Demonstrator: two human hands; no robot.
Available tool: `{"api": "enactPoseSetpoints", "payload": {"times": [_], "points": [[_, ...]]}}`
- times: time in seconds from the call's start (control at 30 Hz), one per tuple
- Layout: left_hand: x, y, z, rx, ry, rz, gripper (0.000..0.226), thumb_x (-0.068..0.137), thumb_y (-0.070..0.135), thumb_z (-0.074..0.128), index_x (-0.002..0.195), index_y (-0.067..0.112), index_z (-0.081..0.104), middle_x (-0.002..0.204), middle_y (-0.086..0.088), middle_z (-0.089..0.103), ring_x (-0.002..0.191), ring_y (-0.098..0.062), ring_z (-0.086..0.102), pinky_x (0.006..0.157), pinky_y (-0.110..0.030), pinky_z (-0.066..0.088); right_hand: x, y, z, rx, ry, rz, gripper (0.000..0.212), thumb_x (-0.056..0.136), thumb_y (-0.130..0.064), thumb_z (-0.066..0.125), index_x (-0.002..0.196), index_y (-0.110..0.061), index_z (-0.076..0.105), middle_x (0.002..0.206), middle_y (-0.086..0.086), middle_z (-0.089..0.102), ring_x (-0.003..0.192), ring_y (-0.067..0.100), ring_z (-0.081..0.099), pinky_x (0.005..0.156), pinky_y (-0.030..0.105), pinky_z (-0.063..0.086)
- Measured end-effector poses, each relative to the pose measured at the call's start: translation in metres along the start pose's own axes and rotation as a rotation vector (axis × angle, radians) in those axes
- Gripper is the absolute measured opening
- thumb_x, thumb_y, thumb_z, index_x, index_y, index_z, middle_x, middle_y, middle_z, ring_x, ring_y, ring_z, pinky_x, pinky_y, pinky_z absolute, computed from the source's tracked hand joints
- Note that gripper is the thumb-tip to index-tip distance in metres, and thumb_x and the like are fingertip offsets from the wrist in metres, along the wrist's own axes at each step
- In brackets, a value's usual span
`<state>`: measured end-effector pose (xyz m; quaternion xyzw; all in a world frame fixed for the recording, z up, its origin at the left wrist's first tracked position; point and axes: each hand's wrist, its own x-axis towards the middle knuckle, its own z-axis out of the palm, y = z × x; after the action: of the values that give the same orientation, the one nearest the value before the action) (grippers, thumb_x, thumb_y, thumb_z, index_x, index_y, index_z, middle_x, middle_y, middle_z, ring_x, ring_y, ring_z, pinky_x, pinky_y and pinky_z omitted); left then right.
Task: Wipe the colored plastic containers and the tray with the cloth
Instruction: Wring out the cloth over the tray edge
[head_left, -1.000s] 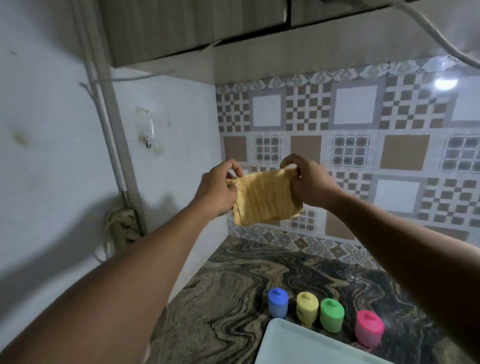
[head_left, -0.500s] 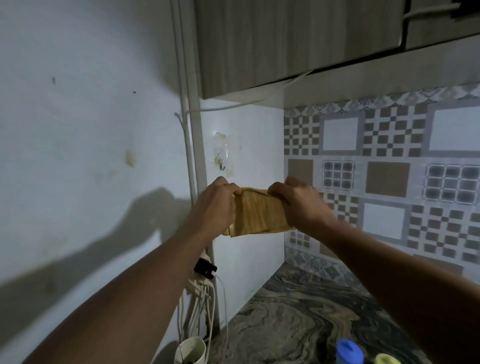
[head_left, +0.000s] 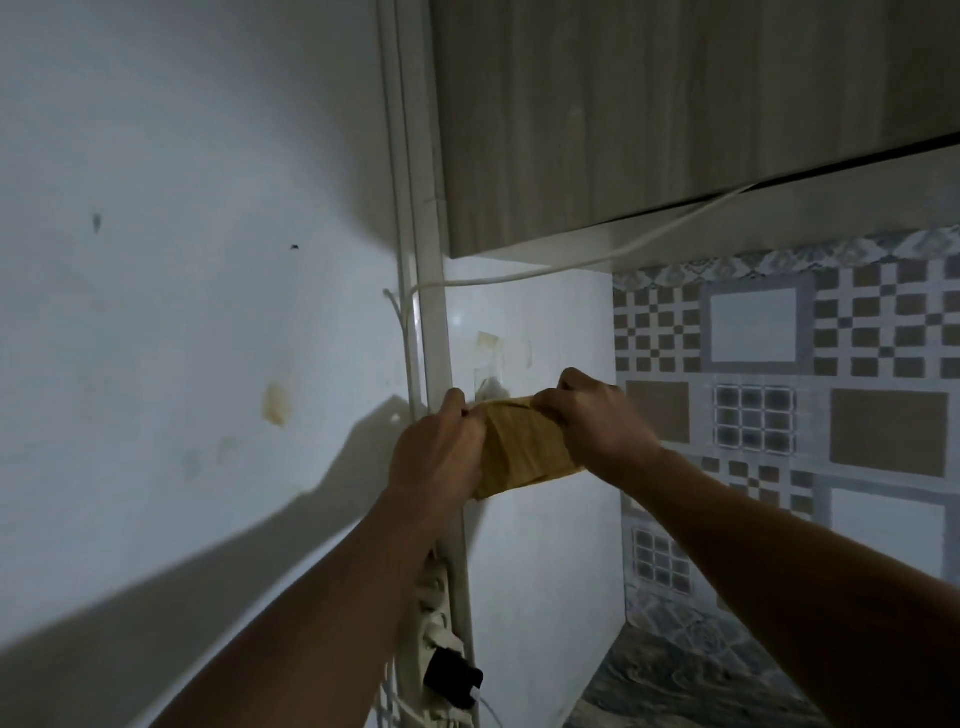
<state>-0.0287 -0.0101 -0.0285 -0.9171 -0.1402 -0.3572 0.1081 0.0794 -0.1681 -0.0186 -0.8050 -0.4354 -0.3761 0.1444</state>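
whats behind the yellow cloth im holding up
Behind the cloth, gripped by the left hand and right hand, is the white wall. A clear stick-on hook shows just above its top edge; the wall patch directly behind is covered.

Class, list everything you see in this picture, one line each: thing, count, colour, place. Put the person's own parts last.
cloth: one, yellow-brown, centre, between both hands
cabinet: one, grey wood-grain, top right
cable: one, white, under the cabinet
trunking: one, white, vertical, wall corner
tiles: many, brown-grey-white pattern, right wall
countertop: one, dark marbled, bottom right
power strip: one, white, lower centre
plug: one, black, at the power strip's lower end
left hand: one, grips cloth's left end
right hand: one, grips cloth's right end
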Motion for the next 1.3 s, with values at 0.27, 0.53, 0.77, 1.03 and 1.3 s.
{"api": "enactPoseSetpoints", "payload": {"times": [0.27, 0.53, 0.77, 1.03, 1.3], "points": [[0.023, -0.009, 0.012, 0.270, 0.087, 0.205, 0.029, 0.099, 0.037, 0.058, 0.117, 0.016, 0.066, 0.123, -0.005, 0.058, 0.077, -0.023, 0.069, 0.062, -0.030, 0.038, 0.036, 0.007, 0.041, 0.063, 0.006, 0.032, 0.032, 0.099, -0.022, 0.056, 0.129, -0.026, 0.066, 0.106, 0.005, 0.062, 0.089, 0.023, 0.062, 0.076, 0.030, 0.050], [0.008, 0.004, 0.032, 0.138, 0.061, 0.124, 0.037, 0.101, 0.036, 0.046, 0.130, 0.016, 0.058, 0.122, -0.006, 0.059, 0.097, -0.026, 0.067, 0.071, -0.031, 0.044, 0.016, -0.003, 0.081, 0.518, 0.036, 0.288, 0.027, 0.101, -0.015, 0.053, 0.106, -0.020, 0.079, 0.090, 0.000, 0.071, 0.079, 0.015, 0.062, 0.073, 0.026, 0.051], [-0.014, 0.014, 0.052, -0.049, 0.040, 0.030, 0.051, 0.101, 0.043, 0.043, 0.145, 0.017, 0.043, 0.128, -0.003, 0.060, 0.113, -0.022, 0.058, 0.082, -0.033, 0.050, -0.001, -0.019, 0.083, 0.782, -0.057, 0.483, 0.030, 0.097, -0.003, 0.053, 0.110, -0.016, 0.077, 0.094, -0.005, 0.070, 0.079, 0.013, 0.067, 0.065, 0.008, 0.049], [-0.060, 0.021, 0.071, -0.253, -0.018, -0.016, 0.055, 0.098, 0.040, 0.049, 0.149, 0.022, 0.035, 0.137, 0.001, 0.058, 0.110, -0.020, 0.064, 0.086, -0.031, 0.053, -0.028, -0.035, 0.086, 0.651, -0.262, 0.590, 0.022, 0.096, -0.006, 0.048, 0.096, -0.008, 0.070, 0.093, 0.011, 0.072, 0.084, 0.028, 0.066, 0.075, 0.034, 0.055], [-0.082, 0.027, 0.048, -0.179, -0.009, -0.038, 0.057, 0.097, 0.032, 0.047, 0.152, 0.020, 0.033, 0.121, -0.001, 0.065, 0.101, -0.023, 0.067, 0.076, -0.033, 0.052, -0.043, -0.026, 0.062, 0.436, -0.396, 0.618, 0.054, 0.093, -0.021, 0.055, 0.145, -0.010, 0.045, 0.143, 0.009, 0.056, 0.123, 0.029, 0.058, 0.098, 0.034, 0.049]]}}
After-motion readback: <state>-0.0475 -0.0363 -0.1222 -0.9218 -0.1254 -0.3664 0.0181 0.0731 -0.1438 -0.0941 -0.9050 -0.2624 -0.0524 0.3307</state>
